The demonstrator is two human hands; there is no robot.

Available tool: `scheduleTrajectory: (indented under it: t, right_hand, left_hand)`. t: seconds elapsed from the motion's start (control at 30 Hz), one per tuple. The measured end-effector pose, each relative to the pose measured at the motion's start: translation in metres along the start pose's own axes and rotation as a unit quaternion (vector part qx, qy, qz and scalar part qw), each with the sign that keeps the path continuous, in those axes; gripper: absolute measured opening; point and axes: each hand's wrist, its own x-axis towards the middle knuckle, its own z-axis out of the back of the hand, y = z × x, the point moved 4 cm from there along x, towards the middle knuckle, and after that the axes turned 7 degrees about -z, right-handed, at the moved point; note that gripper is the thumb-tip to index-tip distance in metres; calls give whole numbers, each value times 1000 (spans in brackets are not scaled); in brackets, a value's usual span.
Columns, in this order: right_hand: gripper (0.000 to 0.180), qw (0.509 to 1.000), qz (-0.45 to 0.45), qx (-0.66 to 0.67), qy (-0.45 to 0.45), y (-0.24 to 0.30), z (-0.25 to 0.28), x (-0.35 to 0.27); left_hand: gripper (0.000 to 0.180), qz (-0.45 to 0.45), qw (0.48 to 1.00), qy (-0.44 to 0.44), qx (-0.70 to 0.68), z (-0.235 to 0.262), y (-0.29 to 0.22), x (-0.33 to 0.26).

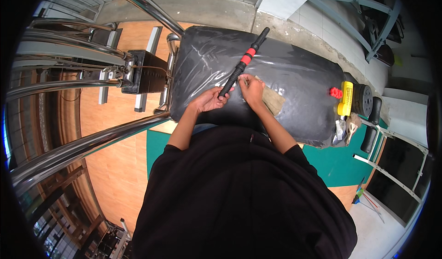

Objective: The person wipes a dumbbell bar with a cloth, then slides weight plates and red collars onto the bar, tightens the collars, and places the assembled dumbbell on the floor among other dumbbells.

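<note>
On the floor, a green mat (340,166) runs beneath a black padded table (306,77) wrapped in glossy plastic. Table's right end: dark round weight plates (363,98) just beside it. Ribbed black rod with red bands (244,62) slants over the table's left-middle, far end up and to the right. Left hand (209,100), palm turned up, grip closed around the rod's near end. Right hand (252,91) just beside the lower shaft, grip curled nearly closed; cannot tell if it has hold of anything. Tan cloth-like piece (272,103) partly under right wrist. Yellow object (345,97) by the plates; small red knobbed piece (336,92) next to it.
</note>
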Motion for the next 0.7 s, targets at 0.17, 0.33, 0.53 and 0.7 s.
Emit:
scheduleTrajectory:
  t: [0.17,0.33,0.53,0.7]
  right_hand:
    - [19,998,38,-12,-49,3,3,-1]
    - [19,997,55,-8,-61,9,4,-3]
    - [17,991,-50,115,-57,-4,10,8]
    - [18,971,-103,199,-77,-25,23,11]
  left_hand:
    - [36,8,999,-19,24,-4,1,0]
    - [34,11,997,-34,73,-6,1,1]
    - [37,2,998,-53,43,1,-1,4]
    - [46,23,995,-85,-46,4,-4,-4]
